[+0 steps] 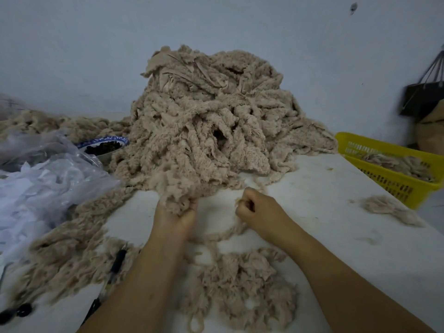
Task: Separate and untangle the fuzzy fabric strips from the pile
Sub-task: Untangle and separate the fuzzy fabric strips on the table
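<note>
Left hand (177, 219) clutches a fuzzy clump at the pile's near edge. Right hand (254, 207), fingers curled, pinches a thin strip (216, 236) trailing between both hands. Pile (206, 116) looms beyond them, barely reduced; small freed heap (242, 280) under the wrists. Mostly undone, I'd judge.

Textile workshop: a tall heap of beige fuzzy fabric strips (209, 116) beyond the right hand (255, 210), yellow slotted plastic basket (394, 181) farther right.
</note>
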A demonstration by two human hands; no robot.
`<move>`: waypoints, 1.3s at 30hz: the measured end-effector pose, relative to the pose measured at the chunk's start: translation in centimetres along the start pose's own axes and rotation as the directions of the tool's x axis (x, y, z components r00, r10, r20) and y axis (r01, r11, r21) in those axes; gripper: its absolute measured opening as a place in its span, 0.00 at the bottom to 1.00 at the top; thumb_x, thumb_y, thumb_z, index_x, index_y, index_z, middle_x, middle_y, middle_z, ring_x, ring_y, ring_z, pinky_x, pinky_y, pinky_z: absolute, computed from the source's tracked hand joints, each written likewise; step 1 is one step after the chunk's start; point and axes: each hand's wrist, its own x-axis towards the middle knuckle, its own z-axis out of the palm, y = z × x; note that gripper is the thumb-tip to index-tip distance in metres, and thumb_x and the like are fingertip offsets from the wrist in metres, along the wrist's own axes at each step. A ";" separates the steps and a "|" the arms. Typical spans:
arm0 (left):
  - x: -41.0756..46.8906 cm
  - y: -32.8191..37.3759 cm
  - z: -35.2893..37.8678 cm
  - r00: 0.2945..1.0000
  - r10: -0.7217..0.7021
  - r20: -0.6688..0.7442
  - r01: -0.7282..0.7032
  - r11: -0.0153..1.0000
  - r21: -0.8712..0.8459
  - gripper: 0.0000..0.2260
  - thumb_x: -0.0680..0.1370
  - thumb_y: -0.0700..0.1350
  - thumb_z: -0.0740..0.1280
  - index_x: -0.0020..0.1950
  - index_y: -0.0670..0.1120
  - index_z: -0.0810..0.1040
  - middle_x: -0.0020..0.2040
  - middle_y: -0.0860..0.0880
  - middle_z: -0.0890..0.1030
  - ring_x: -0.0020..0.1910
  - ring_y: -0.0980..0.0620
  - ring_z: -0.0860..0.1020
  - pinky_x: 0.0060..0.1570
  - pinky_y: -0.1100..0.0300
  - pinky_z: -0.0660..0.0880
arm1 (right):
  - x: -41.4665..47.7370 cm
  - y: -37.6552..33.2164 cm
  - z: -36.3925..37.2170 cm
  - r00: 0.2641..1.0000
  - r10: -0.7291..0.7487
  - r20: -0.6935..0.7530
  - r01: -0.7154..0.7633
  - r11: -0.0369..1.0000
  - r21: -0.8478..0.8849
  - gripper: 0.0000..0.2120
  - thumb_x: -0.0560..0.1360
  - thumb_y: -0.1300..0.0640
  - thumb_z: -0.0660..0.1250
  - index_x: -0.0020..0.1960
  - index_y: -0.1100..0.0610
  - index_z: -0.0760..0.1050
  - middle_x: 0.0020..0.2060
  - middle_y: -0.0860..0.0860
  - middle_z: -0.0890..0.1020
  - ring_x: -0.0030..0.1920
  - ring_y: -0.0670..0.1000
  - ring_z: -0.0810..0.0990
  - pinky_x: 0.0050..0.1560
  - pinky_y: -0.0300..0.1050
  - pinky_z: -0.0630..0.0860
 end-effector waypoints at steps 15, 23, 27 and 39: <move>-2.2 -3.4 0.0 0.961 -0.081 0.266 -0.198 0.473 0.858 0.17 0.82 0.39 0.61 0.46 0.58 0.83 0.49 0.47 0.86 0.48 0.46 0.84 0.46 0.52 0.81 | 0.1 -0.7 0.2 0.998 0.011 0.064 -0.022 0.986 0.168 0.20 0.79 0.45 0.66 0.32 0.50 0.66 0.21 0.42 0.68 0.23 0.43 0.65 0.29 0.41 0.63; -1.7 -3.1 -0.6 0.949 0.024 0.313 -0.286 0.477 0.831 0.14 0.81 0.42 0.62 0.49 0.60 0.84 0.53 0.59 0.83 0.57 0.61 0.80 0.60 0.59 0.74 | 1.1 1.6 -4.4 0.848 0.469 -0.245 0.195 0.153 0.969 0.25 0.80 0.38 0.58 0.64 0.56 0.73 0.55 0.51 0.80 0.45 0.45 0.83 0.46 0.39 0.77; -1.7 -3.7 -0.3 0.948 0.044 0.314 -0.304 0.410 0.860 0.13 0.82 0.41 0.61 0.50 0.55 0.84 0.51 0.58 0.84 0.53 0.61 0.81 0.60 0.58 0.76 | 0.8 1.2 -1.9 0.844 0.477 -0.245 -0.203 0.708 0.677 0.14 0.81 0.45 0.60 0.55 0.54 0.78 0.49 0.52 0.83 0.41 0.44 0.82 0.41 0.40 0.76; 2.2 -9.3 6.3 0.949 0.087 0.302 -0.314 0.191 0.930 0.09 0.82 0.42 0.58 0.50 0.52 0.77 0.54 0.50 0.81 0.51 0.51 0.79 0.51 0.54 0.76 | 1.0 0.8 -1.7 0.810 0.457 -0.367 -0.128 0.749 0.650 0.16 0.82 0.53 0.57 0.47 0.58 0.81 0.42 0.55 0.85 0.40 0.52 0.84 0.43 0.43 0.79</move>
